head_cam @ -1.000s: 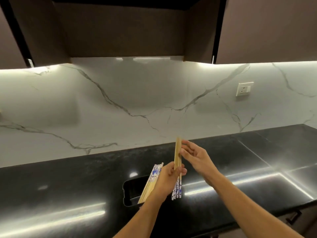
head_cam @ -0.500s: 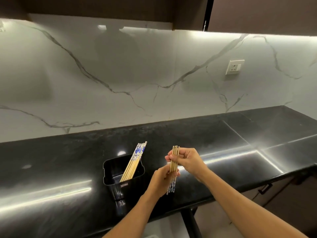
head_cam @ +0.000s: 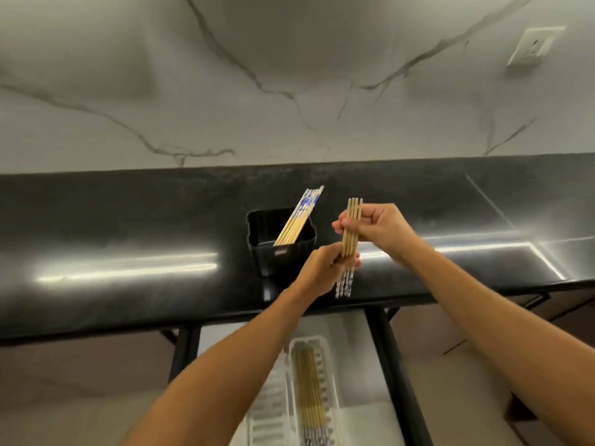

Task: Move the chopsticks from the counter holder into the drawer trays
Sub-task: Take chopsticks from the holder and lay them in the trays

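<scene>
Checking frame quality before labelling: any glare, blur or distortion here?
Head view: bright glare streaks on the counter; motion blur softens the tray and its chopsticks; held chopsticks and holder fairly sharp; wide-angle bending tilts the outlet.

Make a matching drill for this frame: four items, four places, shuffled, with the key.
Items:
1. held chopstick bundle
2. leaning chopsticks
3. black holder
4. white tray

Places:
A. in the open drawer below the counter
B. standing on the black counter
C. inside the holder, tips against its rim
D. gripped by left hand and right hand

Pairs: 1-D, 2-C, 3-B, 4-A
</scene>
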